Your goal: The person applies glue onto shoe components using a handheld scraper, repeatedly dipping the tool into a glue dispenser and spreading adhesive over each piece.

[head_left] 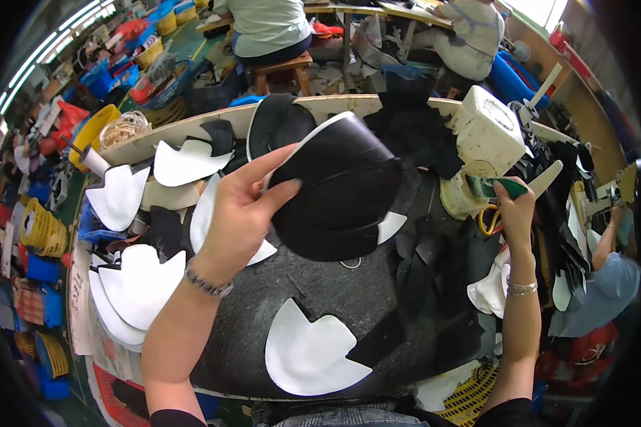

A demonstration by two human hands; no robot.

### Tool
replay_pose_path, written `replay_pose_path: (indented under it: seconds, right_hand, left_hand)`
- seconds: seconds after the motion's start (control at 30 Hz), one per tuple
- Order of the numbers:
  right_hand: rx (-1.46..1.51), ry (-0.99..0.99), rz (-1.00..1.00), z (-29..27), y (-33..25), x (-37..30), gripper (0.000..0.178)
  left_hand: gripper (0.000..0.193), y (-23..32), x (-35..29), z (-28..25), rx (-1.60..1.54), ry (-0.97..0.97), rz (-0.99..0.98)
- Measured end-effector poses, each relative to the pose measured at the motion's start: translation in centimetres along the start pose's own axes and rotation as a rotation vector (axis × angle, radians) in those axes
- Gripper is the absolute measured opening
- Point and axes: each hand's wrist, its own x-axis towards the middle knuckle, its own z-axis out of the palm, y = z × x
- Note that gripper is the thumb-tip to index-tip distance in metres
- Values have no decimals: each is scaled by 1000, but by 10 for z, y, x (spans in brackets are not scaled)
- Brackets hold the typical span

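Observation:
My left hand (246, 206) pinches a curved black leather piece (335, 188) by its left edge, thumb on the front, and holds it raised over the worktable. A pale rim shows along its upper edge, and a white tab sticks out at its lower right. In my right hand (518, 213) is a flat green tool (496, 187), its tip at the mouth of a stained yellowish pot (464, 191); what kind of tool it is I cannot make out. Near my body lies a white curved piece (312, 349) with a black strip (379, 340) beside it.
White curved pieces (149, 285) are stacked at the left. A dirty white plastic container (486, 128) stands behind the pot, with yellow-handled scissors (488, 219) beside it. Black scraps (413, 121) lie at the back rim. Other people (271, 28) sit beyond the table; another (605, 277) is at the right.

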Motion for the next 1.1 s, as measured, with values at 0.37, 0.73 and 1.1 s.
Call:
replay_pose_path:
  seconds: [0.37,0.73,1.1]
  right_hand:
    - [840,-436,382,-36,-54,-111,13]
    - [438,-760,-634,36,-130,-197,25]
    - [396,-821,-628,57,-153,-192,21]
  left_hand:
    - [52,-12,-71,11,1076,-326,180]
    - [50,-11,-225,29,1310,-713,131]
    - [41,-16,-228,27,1312,-728,218]
